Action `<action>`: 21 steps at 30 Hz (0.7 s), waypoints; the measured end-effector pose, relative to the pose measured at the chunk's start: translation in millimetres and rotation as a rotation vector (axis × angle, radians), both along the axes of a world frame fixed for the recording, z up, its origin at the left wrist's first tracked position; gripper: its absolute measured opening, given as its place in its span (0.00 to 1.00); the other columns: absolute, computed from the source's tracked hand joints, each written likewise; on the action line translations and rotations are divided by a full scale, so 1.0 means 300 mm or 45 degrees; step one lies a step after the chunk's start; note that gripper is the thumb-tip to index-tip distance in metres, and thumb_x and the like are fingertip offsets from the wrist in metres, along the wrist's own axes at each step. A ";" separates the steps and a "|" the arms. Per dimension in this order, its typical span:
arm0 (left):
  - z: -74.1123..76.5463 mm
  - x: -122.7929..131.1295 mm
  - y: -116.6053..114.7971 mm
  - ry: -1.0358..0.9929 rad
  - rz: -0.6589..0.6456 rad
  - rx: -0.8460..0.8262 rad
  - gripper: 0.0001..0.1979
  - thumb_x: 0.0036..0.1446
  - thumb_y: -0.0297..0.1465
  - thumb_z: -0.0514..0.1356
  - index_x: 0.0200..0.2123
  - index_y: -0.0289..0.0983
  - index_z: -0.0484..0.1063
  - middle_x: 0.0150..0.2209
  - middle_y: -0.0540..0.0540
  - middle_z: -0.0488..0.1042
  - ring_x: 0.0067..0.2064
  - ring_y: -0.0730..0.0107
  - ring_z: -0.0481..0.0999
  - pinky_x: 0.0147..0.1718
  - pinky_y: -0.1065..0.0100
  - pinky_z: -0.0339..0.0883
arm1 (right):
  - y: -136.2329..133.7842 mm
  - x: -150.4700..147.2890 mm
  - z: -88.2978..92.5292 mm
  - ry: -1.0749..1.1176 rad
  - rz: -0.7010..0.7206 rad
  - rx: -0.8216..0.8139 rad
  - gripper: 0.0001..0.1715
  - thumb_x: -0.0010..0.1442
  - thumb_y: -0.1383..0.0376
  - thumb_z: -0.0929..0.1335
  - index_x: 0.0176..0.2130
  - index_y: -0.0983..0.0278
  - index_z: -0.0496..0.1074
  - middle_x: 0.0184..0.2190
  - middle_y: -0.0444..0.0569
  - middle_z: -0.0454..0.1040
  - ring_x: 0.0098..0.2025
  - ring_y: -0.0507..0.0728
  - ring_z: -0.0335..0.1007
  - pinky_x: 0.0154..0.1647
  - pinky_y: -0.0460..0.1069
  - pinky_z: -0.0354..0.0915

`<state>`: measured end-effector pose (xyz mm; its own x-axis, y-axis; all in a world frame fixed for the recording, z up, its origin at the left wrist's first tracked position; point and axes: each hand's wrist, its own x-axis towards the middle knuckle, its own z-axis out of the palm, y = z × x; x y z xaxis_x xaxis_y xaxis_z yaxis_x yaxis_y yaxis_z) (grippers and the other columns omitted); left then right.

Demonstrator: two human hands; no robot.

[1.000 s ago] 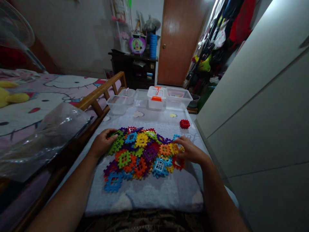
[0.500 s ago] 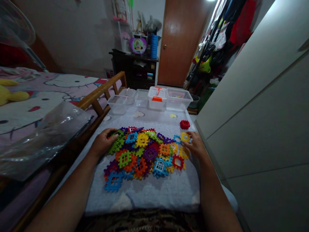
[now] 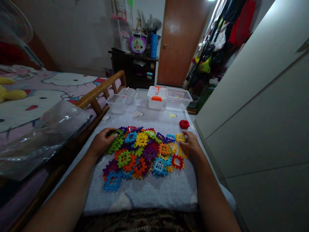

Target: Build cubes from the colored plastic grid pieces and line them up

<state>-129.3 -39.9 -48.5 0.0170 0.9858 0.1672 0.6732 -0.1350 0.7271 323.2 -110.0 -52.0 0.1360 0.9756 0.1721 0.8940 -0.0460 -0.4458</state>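
A heap of interlocking plastic window blocks (image 3: 150, 153) in many colours lies on the cloth-covered table. My left hand (image 3: 102, 141) rests at the heap's left edge, thumb and fingers apart beside the green blocks (image 3: 117, 143). At the right edge, my right hand (image 3: 192, 145) has its fingers spread, touching a yellow block (image 3: 180, 138). A light-blue block (image 3: 171, 137) lies just left of that one. Below the right hand, another yellow block (image 3: 182, 153) is partly covered. A red square-framed block (image 3: 177, 161) sits nearby. Beyond the right hand, red blocks (image 3: 184, 124) lie apart from the heap.
Clear plastic boxes (image 3: 178, 102) line the table's far end, one with an orange-latched lid (image 3: 156, 93). A wooden bed rail (image 3: 96, 93) and a plastic bag (image 3: 43, 135) are on the left. A pale cabinet (image 3: 260, 106) stands close on the right.
My right hand has moved slightly left, and the yellow and light-blue blocks by it have slid left against the heap. My left hand has stayed nearly still.
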 end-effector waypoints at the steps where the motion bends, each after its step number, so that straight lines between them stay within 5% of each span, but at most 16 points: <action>1: 0.000 0.000 0.000 -0.002 -0.003 0.000 0.25 0.48 0.49 0.58 0.43 0.38 0.76 0.46 0.42 0.78 0.45 0.54 0.77 0.52 0.58 0.68 | -0.003 0.006 0.008 0.014 0.003 0.005 0.30 0.50 0.62 0.72 0.53 0.60 0.70 0.52 0.54 0.69 0.54 0.65 0.63 0.56 0.60 0.60; 8: -0.011 -0.006 0.004 -0.015 -0.013 0.020 0.25 0.48 0.49 0.59 0.42 0.38 0.76 0.45 0.42 0.78 0.46 0.55 0.77 0.52 0.59 0.68 | -0.064 0.069 0.055 0.169 0.129 -0.117 0.07 0.52 0.61 0.70 0.33 0.61 0.73 0.36 0.49 0.72 0.39 0.58 0.68 0.42 0.53 0.66; 15: -0.020 -0.012 0.007 -0.013 -0.011 0.006 0.24 0.48 0.49 0.59 0.43 0.38 0.75 0.47 0.42 0.78 0.47 0.54 0.76 0.54 0.58 0.66 | -0.093 0.038 0.071 0.334 0.201 -0.363 0.02 0.48 0.67 0.67 0.27 0.62 0.71 0.23 0.43 0.71 0.26 0.52 0.65 0.26 0.46 0.59; 21: -0.022 -0.013 0.007 0.003 0.000 0.030 0.23 0.49 0.48 0.58 0.43 0.40 0.75 0.46 0.43 0.78 0.47 0.55 0.76 0.53 0.58 0.67 | -0.094 0.036 0.074 0.440 0.153 -0.351 0.02 0.44 0.69 0.66 0.24 0.62 0.69 0.21 0.42 0.70 0.23 0.51 0.63 0.23 0.44 0.57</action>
<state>-133.3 -37.7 -55.2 0.0176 0.9815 0.1906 0.6750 -0.1523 0.7220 333.9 -138.3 -29.7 0.0230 0.9910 -0.1319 0.7011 -0.1100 -0.7045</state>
